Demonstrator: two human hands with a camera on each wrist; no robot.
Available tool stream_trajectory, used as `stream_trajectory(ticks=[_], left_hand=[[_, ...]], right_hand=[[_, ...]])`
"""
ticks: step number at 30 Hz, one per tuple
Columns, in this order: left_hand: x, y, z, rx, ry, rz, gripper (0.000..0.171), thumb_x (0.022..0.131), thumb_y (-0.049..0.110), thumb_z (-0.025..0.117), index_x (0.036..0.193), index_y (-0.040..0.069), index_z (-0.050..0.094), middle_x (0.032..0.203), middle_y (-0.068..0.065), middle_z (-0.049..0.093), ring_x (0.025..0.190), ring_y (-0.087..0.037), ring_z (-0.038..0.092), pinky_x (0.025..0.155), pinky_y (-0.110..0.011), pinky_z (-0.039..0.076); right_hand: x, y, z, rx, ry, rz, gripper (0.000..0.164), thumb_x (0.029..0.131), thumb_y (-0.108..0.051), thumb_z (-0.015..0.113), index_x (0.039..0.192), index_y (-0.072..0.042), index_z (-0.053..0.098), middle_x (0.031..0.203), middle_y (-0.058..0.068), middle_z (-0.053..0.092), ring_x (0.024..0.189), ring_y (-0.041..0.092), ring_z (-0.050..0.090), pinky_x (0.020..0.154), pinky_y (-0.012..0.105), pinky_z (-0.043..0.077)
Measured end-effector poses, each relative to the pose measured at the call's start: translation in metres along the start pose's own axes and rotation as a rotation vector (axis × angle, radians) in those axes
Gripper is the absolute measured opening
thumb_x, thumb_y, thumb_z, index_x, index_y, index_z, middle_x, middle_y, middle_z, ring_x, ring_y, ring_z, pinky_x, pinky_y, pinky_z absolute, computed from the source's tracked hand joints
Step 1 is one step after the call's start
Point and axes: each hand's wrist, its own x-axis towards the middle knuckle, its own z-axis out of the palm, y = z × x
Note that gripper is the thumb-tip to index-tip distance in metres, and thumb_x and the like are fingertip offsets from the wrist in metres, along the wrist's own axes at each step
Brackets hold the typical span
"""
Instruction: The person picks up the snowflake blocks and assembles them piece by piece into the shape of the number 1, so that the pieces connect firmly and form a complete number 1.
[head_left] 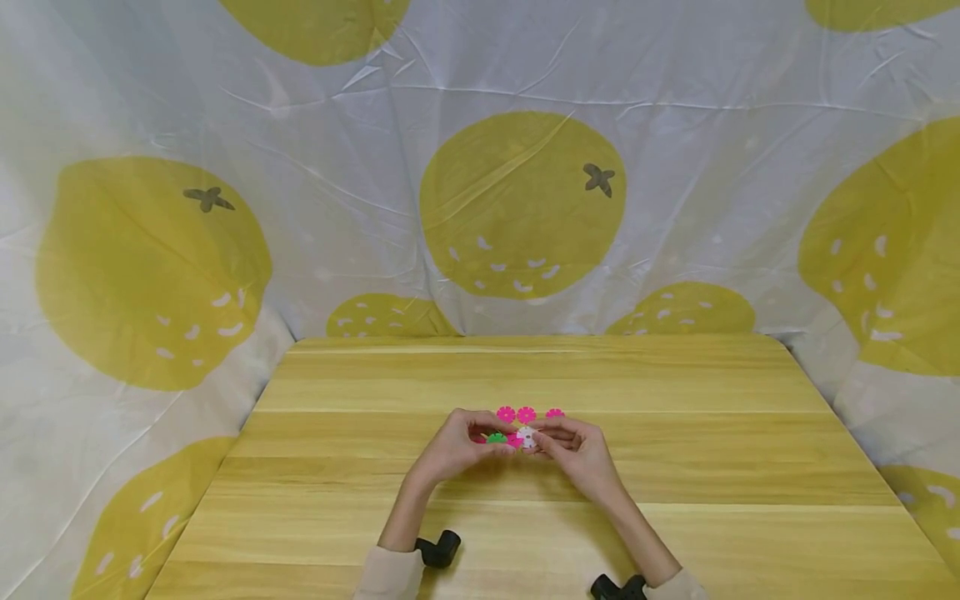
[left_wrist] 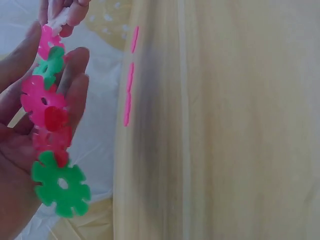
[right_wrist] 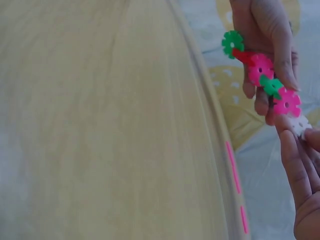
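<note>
I see the left hand [head_left: 456,448] gripping a snowflake-disc chain [left_wrist: 36,102], the right hand [head_left: 587,457] pinching its white disc [head_left: 524,435]; three pink discs [head_left: 527,409] lie beyond at twelve o'clock.

The carrying surface is a table [head_left: 337,467] with a light yellow-brown wood-grain top, its grain bands running from side to side, its far corners rounded and its far edge straight. Directly on it, about midway across its width, three pink notched discs [head_left: 527,415] lie flat in a row roughly parallel to the far edge. The left and middle discs sit side by side, whereas the right one, partly hidden, is set apart by a gap.
</note>
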Motion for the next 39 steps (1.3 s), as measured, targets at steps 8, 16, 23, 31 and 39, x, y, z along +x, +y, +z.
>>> stream_trajectory(ticks=[8, 16, 23, 31, 39], left_hand=[[-0.001, 0.006, 0.004, 0.065, 0.047, 0.095, 0.031, 0.086, 0.017, 0.085, 0.116, 0.01, 0.079, 0.11, -0.008, 0.078, 0.097, -0.023, 0.071, 0.079, -0.024, 0.057], [0.004, 0.005, 0.015, 0.125, 0.109, 0.125, 0.031, 0.083, 0.02, 0.088, 0.113, 0.015, 0.082, 0.112, -0.004, 0.078, 0.095, -0.014, 0.066, 0.074, -0.024, 0.054], [0.006, 0.007, 0.02, 0.137, 0.156, 0.132, 0.026, 0.083, 0.013, 0.087, 0.108, 0.014, 0.083, 0.107, -0.004, 0.08, 0.089, -0.013, 0.066, 0.066, -0.02, 0.048], [0.006, 0.007, 0.02, 0.109, 0.161, 0.131, 0.025, 0.082, 0.008, 0.086, 0.107, 0.01, 0.083, 0.106, -0.007, 0.08, 0.089, -0.016, 0.067, 0.065, -0.018, 0.045], [0.003, 0.005, 0.009, 0.08, 0.161, 0.077, 0.021, 0.081, 0.008, 0.087, 0.102, 0.011, 0.084, 0.104, -0.007, 0.081, 0.089, -0.013, 0.068, 0.07, -0.02, 0.051]], right_hand=[[0.0, 0.002, -0.001, 0.07, -0.003, 0.022, 0.029, 0.098, -0.005, 0.069, 0.12, 0.014, 0.066, 0.102, 0.023, 0.069, 0.084, 0.027, 0.079, 0.078, 0.041, 0.063], [0.0, 0.001, 0.001, 0.118, 0.057, 0.072, 0.031, 0.097, -0.002, 0.07, 0.121, 0.017, 0.064, 0.096, 0.009, 0.071, 0.08, 0.016, 0.078, 0.079, 0.041, 0.063], [0.0, 0.0, 0.005, 0.133, 0.115, 0.143, 0.03, 0.096, -0.002, 0.072, 0.119, 0.015, 0.067, 0.094, 0.005, 0.08, 0.08, 0.015, 0.077, 0.079, 0.038, 0.063], [-0.002, -0.001, 0.009, 0.167, 0.137, 0.2, 0.031, 0.096, -0.003, 0.071, 0.121, 0.015, 0.067, 0.103, 0.016, 0.079, 0.084, 0.017, 0.078, 0.081, 0.037, 0.063], [0.0, 0.004, 0.006, 0.149, 0.058, 0.213, 0.035, 0.098, -0.01, 0.071, 0.123, 0.014, 0.066, 0.104, 0.02, 0.078, 0.087, 0.022, 0.079, 0.084, 0.041, 0.063]])
